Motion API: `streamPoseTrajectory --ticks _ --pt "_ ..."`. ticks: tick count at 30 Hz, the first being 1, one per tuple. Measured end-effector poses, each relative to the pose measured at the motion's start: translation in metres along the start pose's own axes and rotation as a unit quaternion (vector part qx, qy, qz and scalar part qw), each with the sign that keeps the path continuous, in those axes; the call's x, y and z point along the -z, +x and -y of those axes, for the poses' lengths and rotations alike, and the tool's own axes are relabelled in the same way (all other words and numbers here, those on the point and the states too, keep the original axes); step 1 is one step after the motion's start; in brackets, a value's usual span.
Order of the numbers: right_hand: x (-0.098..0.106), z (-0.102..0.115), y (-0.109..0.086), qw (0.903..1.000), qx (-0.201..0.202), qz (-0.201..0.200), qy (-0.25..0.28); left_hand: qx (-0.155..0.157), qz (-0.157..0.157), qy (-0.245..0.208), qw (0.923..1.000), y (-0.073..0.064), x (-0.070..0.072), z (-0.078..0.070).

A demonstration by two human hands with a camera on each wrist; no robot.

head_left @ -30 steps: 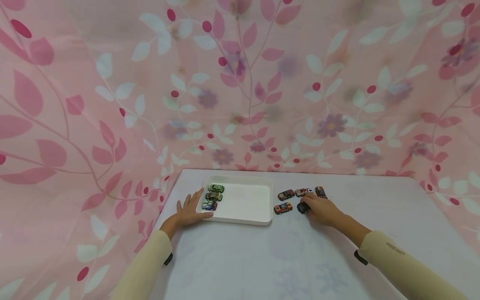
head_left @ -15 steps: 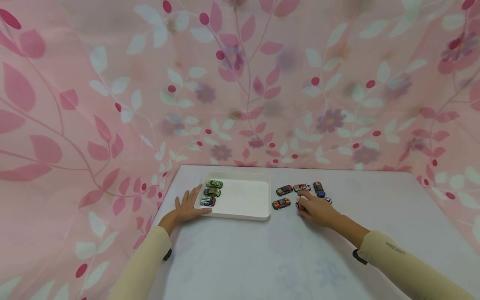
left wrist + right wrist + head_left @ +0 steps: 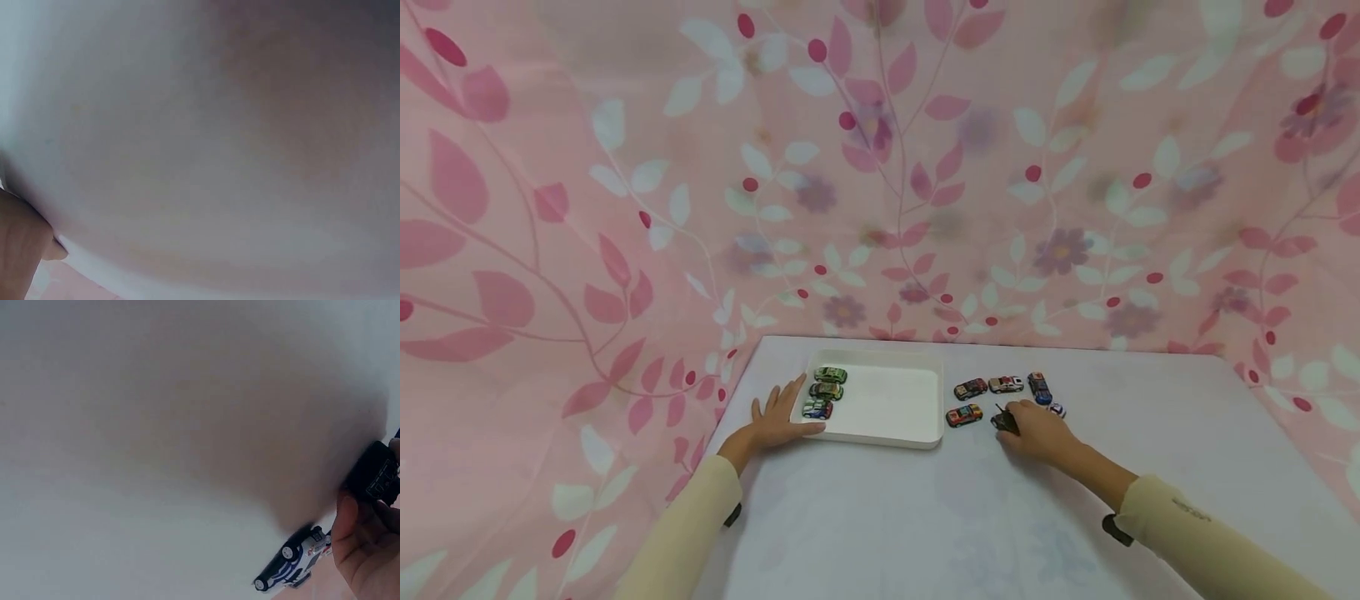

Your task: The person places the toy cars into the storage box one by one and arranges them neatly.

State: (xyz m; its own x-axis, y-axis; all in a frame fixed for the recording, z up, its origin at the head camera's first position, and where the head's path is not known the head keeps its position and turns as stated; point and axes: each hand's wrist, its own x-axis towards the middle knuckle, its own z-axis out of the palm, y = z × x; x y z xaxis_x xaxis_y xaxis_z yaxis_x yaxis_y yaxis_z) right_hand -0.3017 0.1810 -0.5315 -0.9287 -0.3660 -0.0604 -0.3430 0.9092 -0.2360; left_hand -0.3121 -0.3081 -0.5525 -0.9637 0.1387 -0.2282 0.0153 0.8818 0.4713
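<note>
My left hand [image 3: 775,418] rests at the left end of a white tray [image 3: 880,439], fingers spread and straight, thumb along the near rim. In the left wrist view only a bit of that hand [image 3: 25,244] shows. Inside the tray, three toy cars [image 3: 826,391] in greens and blue-white stand in a column by its left wall. My right hand [image 3: 1039,431] pinches a small dark toy vehicle [image 3: 1005,422] at the table, right of the tray; its black underside [image 3: 375,472] faces the right wrist camera. A white and blue toy car [image 3: 294,559] stands beside that hand.
Around the right hand stand an orange-red toy car [image 3: 964,415], a dark red one [image 3: 971,388], a white and tan one [image 3: 1006,383] and a blue and orange one [image 3: 1040,387]. A pink floral cloth [image 3: 895,167] hangs behind the white-covered table [image 3: 895,517].
My right fingers have shifted round the dark toy vehicle, which appears turned in the grip. The white and blue car beside that hand has come into view. My left hand stays at the tray.
</note>
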Motion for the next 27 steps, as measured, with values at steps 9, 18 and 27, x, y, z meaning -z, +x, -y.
streamPoseTrajectory --ticks 9,18,27 --pt "0.017 0.013 0.008 0.9981 0.016 -0.055 0.022 0.002 0.000 0.004 1.0000 -0.002 0.000 0.003" --pt "0.015 0.032 0.021 0.9916 0.020 -0.107 0.070 0.001 0.003 -0.002 1.0000 -0.007 -0.004 0.004" --pt "0.018 0.071 0.039 0.9872 0.026 -0.116 0.107 -0.004 -0.010 0.000 0.9999 -0.002 -0.005 0.006"
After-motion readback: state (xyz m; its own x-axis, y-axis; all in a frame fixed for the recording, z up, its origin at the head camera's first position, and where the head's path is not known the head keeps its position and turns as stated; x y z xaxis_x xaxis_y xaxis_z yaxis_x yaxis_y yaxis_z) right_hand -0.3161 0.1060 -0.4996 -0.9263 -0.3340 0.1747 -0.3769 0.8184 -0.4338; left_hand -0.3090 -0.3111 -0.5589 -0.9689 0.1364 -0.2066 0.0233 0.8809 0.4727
